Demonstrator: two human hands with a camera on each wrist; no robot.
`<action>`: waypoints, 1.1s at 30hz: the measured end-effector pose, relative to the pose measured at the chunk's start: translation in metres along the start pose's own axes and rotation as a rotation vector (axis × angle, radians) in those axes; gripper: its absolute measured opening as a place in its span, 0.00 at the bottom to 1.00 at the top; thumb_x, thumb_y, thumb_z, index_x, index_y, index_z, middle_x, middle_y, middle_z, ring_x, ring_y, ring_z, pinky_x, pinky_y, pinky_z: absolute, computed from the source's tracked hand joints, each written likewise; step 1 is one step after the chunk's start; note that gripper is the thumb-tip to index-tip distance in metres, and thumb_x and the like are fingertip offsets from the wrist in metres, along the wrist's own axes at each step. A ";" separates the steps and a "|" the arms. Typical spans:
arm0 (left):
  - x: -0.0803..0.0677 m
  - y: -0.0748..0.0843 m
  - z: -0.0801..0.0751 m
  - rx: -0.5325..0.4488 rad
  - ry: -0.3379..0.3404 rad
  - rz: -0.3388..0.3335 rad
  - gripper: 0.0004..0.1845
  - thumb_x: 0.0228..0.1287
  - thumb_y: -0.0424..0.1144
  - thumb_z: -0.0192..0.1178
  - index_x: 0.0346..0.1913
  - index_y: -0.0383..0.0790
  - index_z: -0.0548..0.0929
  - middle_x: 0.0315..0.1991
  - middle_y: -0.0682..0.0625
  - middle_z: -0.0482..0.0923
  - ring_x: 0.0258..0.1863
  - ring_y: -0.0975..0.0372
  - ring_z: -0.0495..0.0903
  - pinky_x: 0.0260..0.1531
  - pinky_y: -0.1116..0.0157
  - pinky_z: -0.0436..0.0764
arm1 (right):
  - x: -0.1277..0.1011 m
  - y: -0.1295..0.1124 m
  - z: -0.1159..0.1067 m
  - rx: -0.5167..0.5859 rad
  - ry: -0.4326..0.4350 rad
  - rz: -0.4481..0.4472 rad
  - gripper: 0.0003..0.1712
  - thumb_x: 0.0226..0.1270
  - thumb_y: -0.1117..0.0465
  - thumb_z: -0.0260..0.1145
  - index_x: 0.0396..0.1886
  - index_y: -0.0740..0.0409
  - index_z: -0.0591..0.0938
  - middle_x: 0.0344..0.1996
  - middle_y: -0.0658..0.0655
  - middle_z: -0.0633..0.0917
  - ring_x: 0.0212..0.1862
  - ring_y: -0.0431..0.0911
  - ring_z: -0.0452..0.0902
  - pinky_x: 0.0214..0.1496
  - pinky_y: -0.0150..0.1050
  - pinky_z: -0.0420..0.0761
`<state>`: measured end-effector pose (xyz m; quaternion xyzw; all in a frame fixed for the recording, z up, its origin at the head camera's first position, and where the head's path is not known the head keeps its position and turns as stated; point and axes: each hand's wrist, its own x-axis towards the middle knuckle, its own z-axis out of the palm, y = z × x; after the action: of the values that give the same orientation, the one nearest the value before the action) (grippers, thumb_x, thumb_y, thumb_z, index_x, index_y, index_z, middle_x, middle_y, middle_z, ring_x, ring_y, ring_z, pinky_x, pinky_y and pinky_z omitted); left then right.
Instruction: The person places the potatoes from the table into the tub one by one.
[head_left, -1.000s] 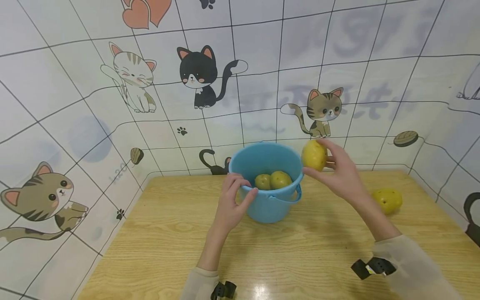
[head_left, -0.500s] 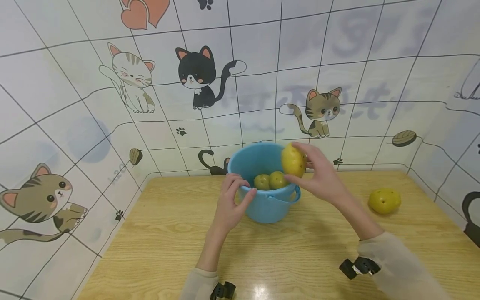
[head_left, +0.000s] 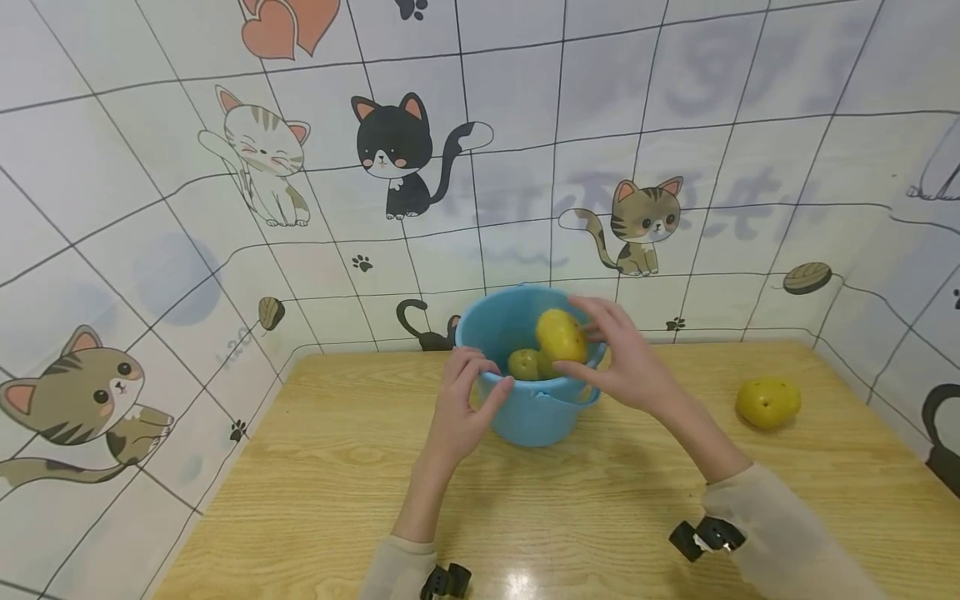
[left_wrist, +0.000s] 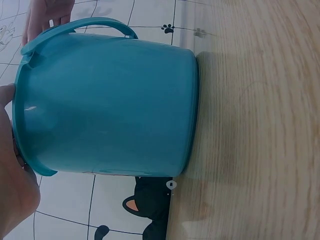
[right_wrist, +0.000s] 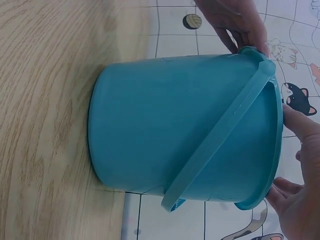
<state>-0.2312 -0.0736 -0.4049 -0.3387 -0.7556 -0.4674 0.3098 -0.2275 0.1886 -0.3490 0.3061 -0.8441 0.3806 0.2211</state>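
Observation:
A light-blue bucket [head_left: 534,417] stands upright on the wooden table. My left hand [head_left: 463,408] grips its rim at the near left, fingers over the edge; the left wrist view shows part of this hand [left_wrist: 15,185] at the rim. At the bucket's right, my right hand [head_left: 626,358] holds a yellow potato [head_left: 561,335] between thumb and fingers, inside the bucket's mouth. Below it lie greener-looking potatoes [head_left: 523,364], one partly covered. In the right wrist view the right hand [right_wrist: 300,200] is at the rim, and the bucket wall hides the potato.
Another yellow potato [head_left: 768,402] lies on the table [head_left: 337,467] at the right. A tiled-pattern wall with cartoon cats [head_left: 408,154] rises close behind the bucket. The bucket's handle [right_wrist: 215,140] hangs down on its right side.
My right hand has carried the potato leftward from beside the bucket, over the rim and down into its mouth. The left hand has stayed on the rim.

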 end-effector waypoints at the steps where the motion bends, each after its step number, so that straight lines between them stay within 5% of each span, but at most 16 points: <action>1: 0.000 0.000 0.000 0.000 0.001 0.003 0.08 0.68 0.42 0.65 0.36 0.42 0.80 0.42 0.50 0.72 0.50 0.56 0.70 0.71 0.47 0.58 | 0.000 0.000 0.000 0.000 -0.003 0.002 0.48 0.58 0.63 0.79 0.76 0.56 0.64 0.67 0.61 0.68 0.57 0.57 0.76 0.57 0.50 0.80; 10: -0.001 -0.001 0.000 0.009 0.004 0.009 0.08 0.68 0.42 0.65 0.36 0.42 0.79 0.41 0.50 0.72 0.50 0.56 0.70 0.68 0.49 0.62 | -0.005 0.005 -0.001 0.006 0.065 -0.047 0.29 0.64 0.72 0.71 0.64 0.62 0.76 0.57 0.62 0.78 0.53 0.53 0.79 0.54 0.49 0.82; 33: -0.002 0.000 -0.001 0.011 -0.007 -0.014 0.08 0.68 0.42 0.65 0.37 0.42 0.79 0.43 0.50 0.72 0.52 0.56 0.69 0.70 0.49 0.59 | -0.024 0.015 -0.028 -0.049 0.179 -0.060 0.26 0.62 0.76 0.69 0.61 0.65 0.78 0.56 0.60 0.80 0.50 0.56 0.78 0.55 0.28 0.76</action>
<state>-0.2301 -0.0748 -0.4062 -0.3332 -0.7616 -0.4640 0.3061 -0.2170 0.2266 -0.3540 0.2903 -0.8206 0.3787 0.3146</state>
